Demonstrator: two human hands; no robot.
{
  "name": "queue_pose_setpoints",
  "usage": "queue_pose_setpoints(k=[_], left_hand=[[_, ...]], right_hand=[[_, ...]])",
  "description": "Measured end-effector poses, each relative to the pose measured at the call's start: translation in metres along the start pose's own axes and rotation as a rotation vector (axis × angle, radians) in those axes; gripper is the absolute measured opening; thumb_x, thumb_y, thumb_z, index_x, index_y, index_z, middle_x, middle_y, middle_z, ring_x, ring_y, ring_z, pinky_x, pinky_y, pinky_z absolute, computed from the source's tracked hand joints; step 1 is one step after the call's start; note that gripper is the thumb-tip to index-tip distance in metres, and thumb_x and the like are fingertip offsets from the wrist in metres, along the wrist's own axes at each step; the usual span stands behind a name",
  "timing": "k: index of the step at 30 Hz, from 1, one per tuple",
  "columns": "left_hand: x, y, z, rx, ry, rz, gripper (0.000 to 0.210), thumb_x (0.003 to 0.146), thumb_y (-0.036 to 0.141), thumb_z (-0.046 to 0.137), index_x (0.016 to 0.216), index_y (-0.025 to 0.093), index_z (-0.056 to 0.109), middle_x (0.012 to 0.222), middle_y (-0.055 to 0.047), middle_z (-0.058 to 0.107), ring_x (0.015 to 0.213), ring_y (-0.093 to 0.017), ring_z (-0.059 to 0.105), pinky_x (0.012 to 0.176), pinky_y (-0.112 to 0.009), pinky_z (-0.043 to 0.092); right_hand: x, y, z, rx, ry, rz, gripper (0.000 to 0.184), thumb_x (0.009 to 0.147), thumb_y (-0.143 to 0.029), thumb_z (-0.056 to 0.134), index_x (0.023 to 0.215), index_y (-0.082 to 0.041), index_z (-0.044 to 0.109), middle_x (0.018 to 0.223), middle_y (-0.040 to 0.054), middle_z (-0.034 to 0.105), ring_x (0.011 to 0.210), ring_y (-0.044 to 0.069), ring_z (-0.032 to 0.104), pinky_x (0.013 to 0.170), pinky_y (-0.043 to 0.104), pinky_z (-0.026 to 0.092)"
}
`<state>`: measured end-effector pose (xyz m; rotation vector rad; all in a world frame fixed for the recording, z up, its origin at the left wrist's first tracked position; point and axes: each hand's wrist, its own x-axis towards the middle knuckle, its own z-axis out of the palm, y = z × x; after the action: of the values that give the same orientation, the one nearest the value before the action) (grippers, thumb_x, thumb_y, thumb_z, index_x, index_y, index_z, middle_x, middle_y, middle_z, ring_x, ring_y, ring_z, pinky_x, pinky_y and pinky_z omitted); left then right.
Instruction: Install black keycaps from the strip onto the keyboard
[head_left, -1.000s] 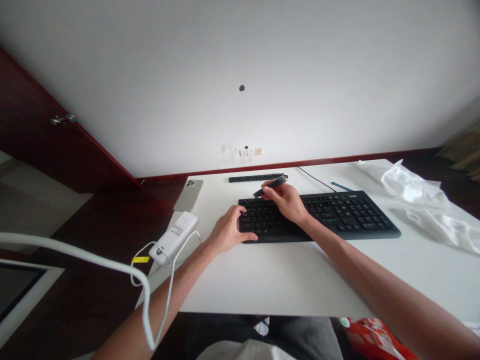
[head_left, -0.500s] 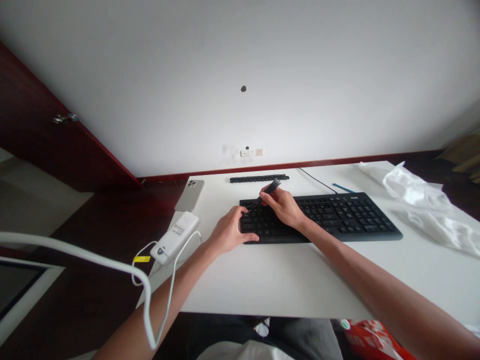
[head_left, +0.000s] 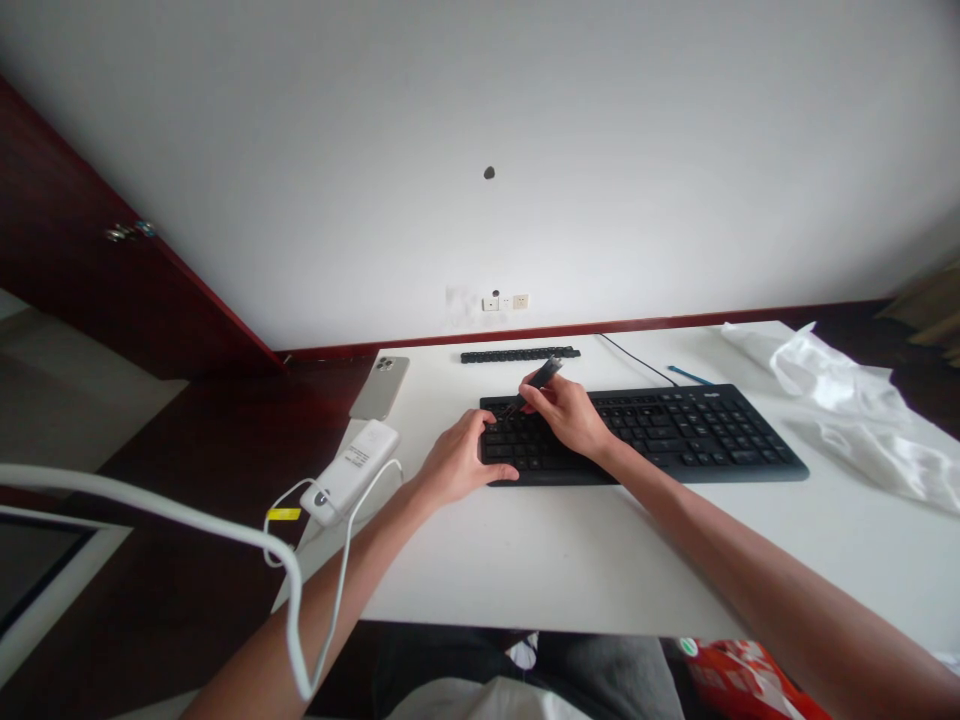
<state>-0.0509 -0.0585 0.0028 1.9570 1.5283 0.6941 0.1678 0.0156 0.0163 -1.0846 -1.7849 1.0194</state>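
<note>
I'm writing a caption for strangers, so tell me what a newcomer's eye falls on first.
Probably the black computer keyboard on the white table, where the right grip holds a dark-handled tool over its left part and the left grip rests at its left end. Next, perhaps, the thick white cable sweeping in from the view's left edge, then the dark hole in the pale wall, above the sockets.
</note>
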Motion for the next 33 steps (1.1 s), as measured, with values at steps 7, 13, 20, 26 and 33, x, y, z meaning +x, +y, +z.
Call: queue_pose_setpoints(k=[7, 13, 20, 26, 33], left_hand=[[0.000, 0.002, -0.003, 0.006, 0.023, -0.012, 0.088, 0.067, 0.055, 0.089, 0.139, 0.025, 0.048, 0.108, -0.005, 0.065, 0.097, -0.024, 0.065, 0.086, -0.038, 0.053], [0.003, -0.001, -0.004, 0.074, 0.042, 0.093, 0.048, 0.085, 0.040, 0.076, 0.127, 0.025, 0.059, 0.104, -0.003, 0.065, 0.094, -0.022, 0.064, 0.085, -0.035, 0.052], [0.006, -0.003, -0.002, 0.100, 0.079, 0.117, 0.033, 0.091, 0.034, 0.068, 0.122, 0.024, 0.063, 0.095, -0.001, 0.063, 0.084, -0.019, 0.063, 0.081, -0.032, 0.051], [0.011, -0.009, -0.001, 0.056, 0.114, 0.108, 0.024, 0.096, 0.028, 0.058, 0.117, 0.024, 0.069, 0.090, -0.001, 0.065, 0.079, -0.017, 0.061, 0.078, -0.030, 0.049], [0.015, -0.012, -0.001, -0.005, 0.146, 0.092, 0.023, 0.095, 0.030, 0.061, 0.111, 0.021, 0.074, 0.079, 0.000, 0.065, 0.070, -0.015, 0.058, 0.071, -0.028, 0.046]], right_hand=[[0.001, 0.003, 0.000, 0.096, -0.060, 0.044, 0.035, 0.096, -0.055, 0.062, 0.099, -0.021, 0.062, 0.084, 0.0066, 0.077, 0.076, 0.024, 0.077, 0.074, 0.035, 0.063], [-0.002, -0.005, 0.000, 0.062, -0.083, -0.015, 0.033, 0.097, -0.054, 0.061, 0.100, -0.021, 0.063, 0.089, 0.0069, 0.077, 0.080, 0.024, 0.077, 0.075, 0.035, 0.063], [-0.003, -0.015, 0.002, -0.069, -0.071, -0.026, 0.034, 0.095, -0.054, 0.064, 0.096, -0.021, 0.067, 0.076, 0.0053, 0.077, 0.071, 0.025, 0.076, 0.070, 0.035, 0.060], [0.003, -0.014, 0.002, -0.039, -0.127, -0.046, 0.040, 0.091, -0.059, 0.069, 0.098, -0.019, 0.069, 0.077, 0.0060, 0.077, 0.073, 0.026, 0.076, 0.067, 0.034, 0.059], [0.020, -0.037, -0.013, -0.103, -0.510, -0.188, 0.018, 0.086, -0.033, 0.076, 0.102, -0.024, 0.079, 0.097, 0.0016, 0.081, 0.084, 0.023, 0.077, 0.076, 0.031, 0.060]])
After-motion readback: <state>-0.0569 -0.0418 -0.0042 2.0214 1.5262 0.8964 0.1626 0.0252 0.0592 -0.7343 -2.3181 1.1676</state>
